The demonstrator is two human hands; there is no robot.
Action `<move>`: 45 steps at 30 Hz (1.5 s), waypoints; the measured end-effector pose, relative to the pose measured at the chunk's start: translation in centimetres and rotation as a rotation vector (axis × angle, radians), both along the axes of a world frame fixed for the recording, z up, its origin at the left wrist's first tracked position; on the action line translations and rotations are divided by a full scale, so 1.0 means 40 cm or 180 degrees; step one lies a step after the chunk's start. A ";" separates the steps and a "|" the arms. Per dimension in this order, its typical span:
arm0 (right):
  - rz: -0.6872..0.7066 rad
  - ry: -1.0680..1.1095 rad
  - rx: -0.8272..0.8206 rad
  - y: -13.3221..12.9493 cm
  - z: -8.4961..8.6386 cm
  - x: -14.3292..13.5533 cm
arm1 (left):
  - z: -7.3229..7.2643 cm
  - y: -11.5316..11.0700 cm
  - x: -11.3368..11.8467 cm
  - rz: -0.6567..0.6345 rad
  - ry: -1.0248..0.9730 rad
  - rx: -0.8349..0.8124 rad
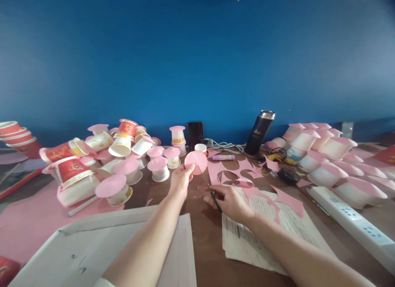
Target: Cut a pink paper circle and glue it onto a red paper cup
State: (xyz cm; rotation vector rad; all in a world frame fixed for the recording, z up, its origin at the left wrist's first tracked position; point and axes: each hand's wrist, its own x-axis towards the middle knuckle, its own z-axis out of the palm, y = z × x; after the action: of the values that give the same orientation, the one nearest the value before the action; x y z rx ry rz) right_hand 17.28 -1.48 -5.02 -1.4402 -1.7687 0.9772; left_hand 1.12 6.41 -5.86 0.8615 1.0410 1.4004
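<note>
My left hand (180, 180) pinches a round pink paper disc (196, 160) by its lower left edge, held up over the middle of the table. In my right hand (232, 201) is a pair of scissors (213, 195), its blades pointing up and left to the disc's lower right edge. Whether the blades are cutting into the paper is too fine to see. Just behind the disc, the rim of a paper cup (200, 147) shows. Pink sheet offcuts (231, 171) with round holes lie to the right, beside a purple glue stick (223, 157).
Several paper cups with pink discs (158, 168) crowd the left, and more pink-topped cups (327, 173) the right. A black bottle (259, 132) and a phone (195, 134) stand by the blue wall. A power strip (354, 221), printed sheets (243, 241) and a white box (101, 246) lie nearer.
</note>
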 end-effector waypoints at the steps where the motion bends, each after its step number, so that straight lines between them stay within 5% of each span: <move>1: -0.0051 -0.0167 0.0068 -0.001 0.002 0.001 | 0.003 0.003 -0.003 0.0054 -0.0078 -0.0040; 8: -0.0552 -0.1474 0.0433 -0.004 0.031 0.026 | 0.020 0.014 -0.023 0.0256 -0.0600 -0.0121; 16: -0.0781 -0.2451 0.0533 0.011 0.052 0.077 | 0.019 0.018 -0.032 0.0294 -0.0400 -0.0133; 27: -0.0790 -0.2139 0.0374 0.027 0.038 0.106 | 0.037 0.011 -0.037 0.0037 -0.0346 -0.0245; 35: -0.0174 -0.1355 -0.0071 0.022 0.049 0.103 | 0.045 0.000 -0.033 -0.0295 -0.0380 -0.0229; 39: -0.0120 -0.1303 0.0135 0.028 0.044 0.103 | 0.041 -0.003 -0.040 -0.0615 0.0434 -0.0188; 45: -0.0676 -0.0884 0.0758 0.072 0.014 0.129 | 0.032 -0.016 -0.052 -0.0847 0.2063 0.0164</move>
State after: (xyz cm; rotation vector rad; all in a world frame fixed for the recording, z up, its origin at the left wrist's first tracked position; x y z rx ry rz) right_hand 22.44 1.40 -4.47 -1.6254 -1.8068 0.4573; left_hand -0.98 5.79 -4.57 1.4896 1.3095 0.9372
